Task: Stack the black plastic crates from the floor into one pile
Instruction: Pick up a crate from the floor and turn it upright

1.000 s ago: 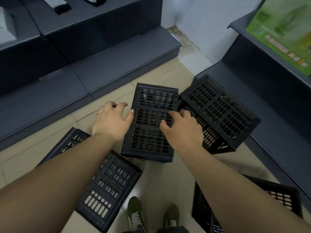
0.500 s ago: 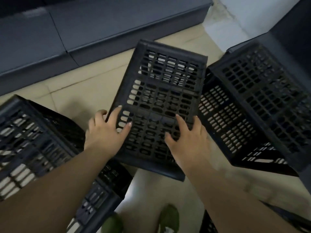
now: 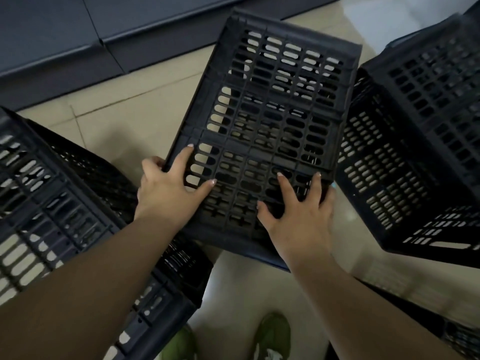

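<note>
No writing shows; the middle crate (image 3: 275, 120) lies upturned on the floor (image 3: 124, 118), left hand (image 3: 171, 188) gripping its edge, right hand (image 3: 298, 216) spread flat, between a left crate (image 3: 52, 203) and right crate (image 3: 405, 162).

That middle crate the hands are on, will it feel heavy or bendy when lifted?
Probably light for its size: the middle crate is mostly slotted holes. Likely stiff, since thick ribs cross its panel. The slots should give good grip; the left hand wraps an edge, while the right hand spreads over the grid.
</note>
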`<state>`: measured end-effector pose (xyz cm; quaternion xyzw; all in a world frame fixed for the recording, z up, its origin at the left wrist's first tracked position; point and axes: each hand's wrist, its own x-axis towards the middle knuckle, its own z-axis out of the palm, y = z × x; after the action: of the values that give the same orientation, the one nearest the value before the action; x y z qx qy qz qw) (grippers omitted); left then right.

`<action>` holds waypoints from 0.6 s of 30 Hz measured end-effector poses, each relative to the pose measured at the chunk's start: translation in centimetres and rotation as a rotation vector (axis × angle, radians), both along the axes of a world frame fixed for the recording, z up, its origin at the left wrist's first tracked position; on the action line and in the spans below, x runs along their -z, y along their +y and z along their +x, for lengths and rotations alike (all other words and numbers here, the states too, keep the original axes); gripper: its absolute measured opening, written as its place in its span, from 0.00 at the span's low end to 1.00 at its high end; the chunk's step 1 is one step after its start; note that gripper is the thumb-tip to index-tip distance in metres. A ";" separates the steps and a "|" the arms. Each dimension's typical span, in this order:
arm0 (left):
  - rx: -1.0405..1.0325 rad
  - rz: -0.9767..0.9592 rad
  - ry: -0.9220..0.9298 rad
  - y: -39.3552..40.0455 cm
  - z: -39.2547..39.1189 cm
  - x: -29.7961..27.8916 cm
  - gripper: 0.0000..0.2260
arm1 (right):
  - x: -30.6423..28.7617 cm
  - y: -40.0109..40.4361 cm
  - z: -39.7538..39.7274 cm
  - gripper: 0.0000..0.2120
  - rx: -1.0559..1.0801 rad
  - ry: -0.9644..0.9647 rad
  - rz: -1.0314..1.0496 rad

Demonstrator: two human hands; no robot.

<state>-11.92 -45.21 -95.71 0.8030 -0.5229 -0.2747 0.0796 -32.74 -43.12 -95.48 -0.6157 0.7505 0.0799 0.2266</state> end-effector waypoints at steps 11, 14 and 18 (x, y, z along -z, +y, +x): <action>-0.002 0.142 -0.009 -0.3 6.1 -2.1 0.39 | -0.7 -2.8 4.0 0.33 -0.154 -0.088 0.036; -0.056 0.112 -0.070 -0.4 6.8 -3.1 0.41 | -1.4 -4.7 4.8 0.34 -0.192 -0.156 0.092; -0.103 0.046 -0.063 -0.3 5.5 -5.1 0.46 | -3.3 -5.5 5.1 0.32 -0.279 -0.125 0.057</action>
<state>-6.45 -45.46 -90.60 0.8387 -0.4767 -0.2568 0.0583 -27.68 -48.61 -92.22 -0.7111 0.6395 0.0931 0.2770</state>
